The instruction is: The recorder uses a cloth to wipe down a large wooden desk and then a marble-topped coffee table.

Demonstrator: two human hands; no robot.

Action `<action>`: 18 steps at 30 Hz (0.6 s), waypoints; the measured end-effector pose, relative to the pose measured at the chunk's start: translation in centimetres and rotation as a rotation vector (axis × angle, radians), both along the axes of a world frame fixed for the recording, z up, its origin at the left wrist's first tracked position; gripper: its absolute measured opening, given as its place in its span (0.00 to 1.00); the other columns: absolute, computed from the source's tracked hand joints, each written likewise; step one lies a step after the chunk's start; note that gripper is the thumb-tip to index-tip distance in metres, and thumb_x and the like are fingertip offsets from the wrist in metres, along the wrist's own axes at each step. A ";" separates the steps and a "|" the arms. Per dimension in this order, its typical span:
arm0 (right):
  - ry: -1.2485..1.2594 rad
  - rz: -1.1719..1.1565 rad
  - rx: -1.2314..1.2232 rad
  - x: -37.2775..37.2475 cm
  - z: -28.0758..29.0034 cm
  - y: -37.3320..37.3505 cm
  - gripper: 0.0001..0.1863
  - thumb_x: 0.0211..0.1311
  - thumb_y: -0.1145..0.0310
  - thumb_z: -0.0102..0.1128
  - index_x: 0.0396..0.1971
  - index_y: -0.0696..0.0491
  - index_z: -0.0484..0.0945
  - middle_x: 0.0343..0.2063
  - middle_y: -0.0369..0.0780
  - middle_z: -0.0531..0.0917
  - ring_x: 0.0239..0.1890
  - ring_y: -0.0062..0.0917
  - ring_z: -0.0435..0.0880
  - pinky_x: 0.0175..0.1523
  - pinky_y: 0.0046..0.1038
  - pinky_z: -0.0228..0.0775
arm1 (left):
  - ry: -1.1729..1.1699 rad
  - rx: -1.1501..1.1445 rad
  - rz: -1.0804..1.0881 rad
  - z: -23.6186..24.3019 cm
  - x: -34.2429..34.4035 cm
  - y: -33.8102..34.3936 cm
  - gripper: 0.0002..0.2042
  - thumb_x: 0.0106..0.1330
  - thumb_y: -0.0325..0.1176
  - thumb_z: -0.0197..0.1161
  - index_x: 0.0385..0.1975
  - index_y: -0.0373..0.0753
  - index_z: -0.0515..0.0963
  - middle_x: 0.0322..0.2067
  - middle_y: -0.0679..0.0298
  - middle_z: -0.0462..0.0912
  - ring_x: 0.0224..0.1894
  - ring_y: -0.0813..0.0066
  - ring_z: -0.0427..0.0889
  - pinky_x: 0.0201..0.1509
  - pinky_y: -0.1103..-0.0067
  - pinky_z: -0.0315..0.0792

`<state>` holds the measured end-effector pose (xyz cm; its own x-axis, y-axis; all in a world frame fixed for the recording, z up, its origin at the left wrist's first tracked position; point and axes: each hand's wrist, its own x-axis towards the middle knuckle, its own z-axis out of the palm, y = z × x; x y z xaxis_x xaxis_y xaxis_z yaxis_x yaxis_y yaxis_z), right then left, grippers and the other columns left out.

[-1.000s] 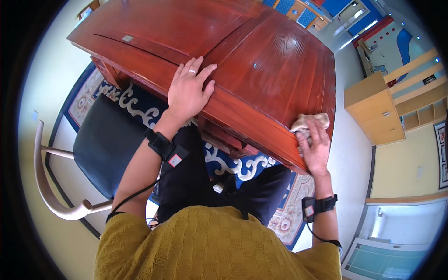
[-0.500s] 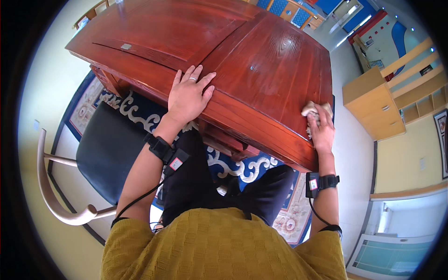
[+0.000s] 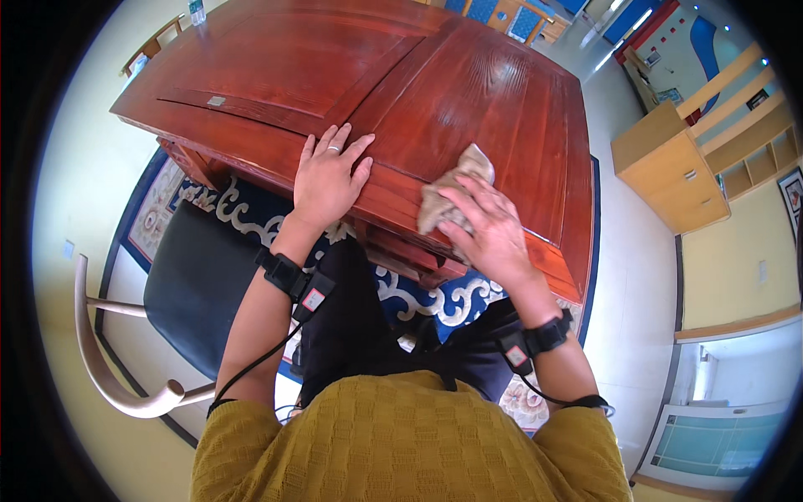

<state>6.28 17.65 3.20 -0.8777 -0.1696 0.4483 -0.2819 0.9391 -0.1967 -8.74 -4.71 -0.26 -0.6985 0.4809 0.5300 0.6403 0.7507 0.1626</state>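
Observation:
A large reddish-brown wooden desk [image 3: 468,92] with a glossy panelled top fills the upper middle. My left hand [image 3: 329,176] lies flat on its near edge, fingers spread, a ring on one finger, holding nothing. Under my right hand [image 3: 489,227] is a crumpled beige cloth [image 3: 439,201], pressed against the desktop near the front edge. My fingers curve over the cloth, and one corner of it sticks up beyond them. Both my wrists wear black straps with small boxes and cables.
To the left stands a chair [image 3: 196,289] with a black seat and curved pale wooden back. A blue patterned rug [image 3: 468,299] lies under the desk. At the far left corner is a clear bottle [image 3: 196,12]. A light wooden cabinet [image 3: 669,167] stands to the right.
My right hand has swept the cloth leftward along the front edge, from the desk's right side toward my left hand. My left hand stays on the edge. The view has shifted slightly.

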 end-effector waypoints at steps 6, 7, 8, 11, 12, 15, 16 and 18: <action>-0.068 -0.385 0.007 7.5 0.0 6.9 0.24 0.57 0.56 0.64 0.54 0.46 0.75 0.58 0.44 0.74 0.62 0.41 0.70 0.64 0.40 0.61 | -0.004 -0.003 0.024 0.5 0.5 0.0 0.18 0.69 0.42 0.51 0.58 0.51 0.72 0.60 0.54 0.70 0.64 0.58 0.65 0.70 0.61 0.54; -0.050 -0.407 -0.021 8.5 -0.1 7.8 0.24 0.59 0.56 0.63 0.54 0.47 0.75 0.58 0.44 0.74 0.62 0.40 0.70 0.64 0.40 0.60 | 0.004 -0.004 0.021 0.5 0.4 -0.1 0.18 0.69 0.42 0.51 0.58 0.51 0.73 0.60 0.54 0.70 0.64 0.58 0.65 0.70 0.61 0.54; -0.043 -0.442 -0.068 9.1 -0.2 8.5 0.23 0.59 0.56 0.62 0.54 0.48 0.76 0.58 0.45 0.73 0.62 0.41 0.69 0.64 0.40 0.60 | -0.005 0.001 0.023 0.6 0.4 -0.2 0.18 0.69 0.42 0.51 0.58 0.51 0.73 0.60 0.54 0.70 0.64 0.58 0.65 0.70 0.61 0.54; -0.010 -0.486 0.008 8.6 -0.4 8.1 0.23 0.58 0.58 0.64 0.53 0.48 0.76 0.57 0.45 0.74 0.61 0.41 0.70 0.63 0.41 0.60 | -0.007 0.006 0.030 0.7 0.3 -0.2 0.18 0.68 0.42 0.51 0.57 0.52 0.73 0.60 0.54 0.71 0.64 0.59 0.65 0.70 0.61 0.54; 0.002 -0.492 0.048 7.7 -0.2 7.3 0.23 0.57 0.58 0.64 0.52 0.48 0.76 0.56 0.45 0.74 0.61 0.41 0.70 0.63 0.42 0.60 | 0.000 0.002 0.047 0.7 0.2 -0.2 0.18 0.68 0.42 0.51 0.57 0.52 0.73 0.60 0.55 0.71 0.64 0.59 0.65 0.70 0.62 0.54; 0.065 -0.390 0.089 4.3 -0.6 4.3 0.24 0.54 0.59 0.66 0.52 0.46 0.76 0.55 0.42 0.74 0.60 0.38 0.70 0.63 0.41 0.59 | 0.017 0.003 0.062 0.7 0.1 0.1 0.18 0.68 0.42 0.52 0.57 0.52 0.73 0.60 0.55 0.71 0.64 0.59 0.66 0.70 0.62 0.54; 0.076 -0.330 0.078 3.1 -0.5 2.7 0.24 0.54 0.58 0.66 0.52 0.46 0.76 0.55 0.42 0.74 0.60 0.37 0.70 0.63 0.41 0.59 | 0.024 0.009 0.058 0.7 0.1 0.2 0.18 0.68 0.42 0.52 0.57 0.52 0.73 0.60 0.55 0.71 0.64 0.58 0.66 0.69 0.62 0.55; 0.073 -0.213 0.067 1.0 -0.5 -0.1 0.23 0.56 0.56 0.64 0.52 0.45 0.76 0.56 0.41 0.74 0.61 0.37 0.69 0.64 0.41 0.59 | 0.027 0.006 0.050 0.5 0.1 0.2 0.18 0.68 0.42 0.52 0.57 0.52 0.73 0.60 0.55 0.71 0.64 0.58 0.66 0.69 0.61 0.55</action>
<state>7.31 17.54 2.66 -0.8626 -0.0158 0.5056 -0.0873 0.9892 -0.1181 -8.63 -4.47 0.28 -0.7069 0.4428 0.5515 0.6063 0.7809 0.1502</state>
